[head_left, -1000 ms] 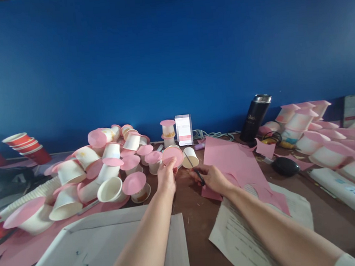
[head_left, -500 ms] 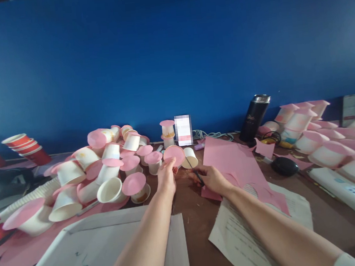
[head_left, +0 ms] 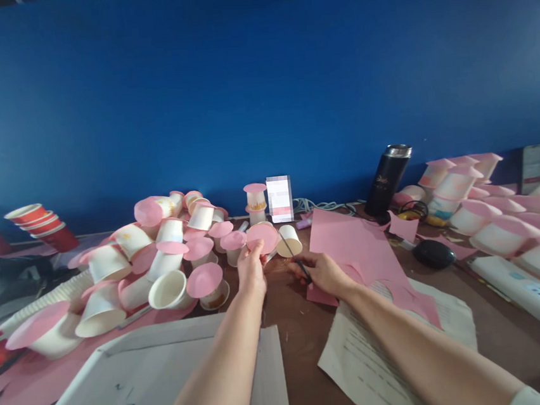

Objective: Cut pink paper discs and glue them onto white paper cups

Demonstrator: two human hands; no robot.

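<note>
My left hand [head_left: 252, 273] holds a pink paper disc [head_left: 262, 236] upright by its lower edge, above the brown table. My right hand [head_left: 322, 272] grips a pair of scissors [head_left: 294, 253] by the dark handle, blades pointing up toward the disc and a white paper cup [head_left: 289, 240] lying on its side behind it. The right hand rests on a large pink paper sheet [head_left: 356, 242]. A heap of white cups with pink discs on them [head_left: 161, 257] lies just left of my left hand.
Red cups [head_left: 38, 223] lie far left. A black flask [head_left: 387, 180], a black mouse [head_left: 434, 253] and a white power strip [head_left: 527, 292] are to the right, beside more pink-topped bowls [head_left: 502, 231]. Printed paper [head_left: 385, 357] and a white sheet [head_left: 139, 380] lie near me.
The left hand has turned the pink disc slightly and dropped a little; the scissors stay close by the disc. Everything else is as before.
</note>
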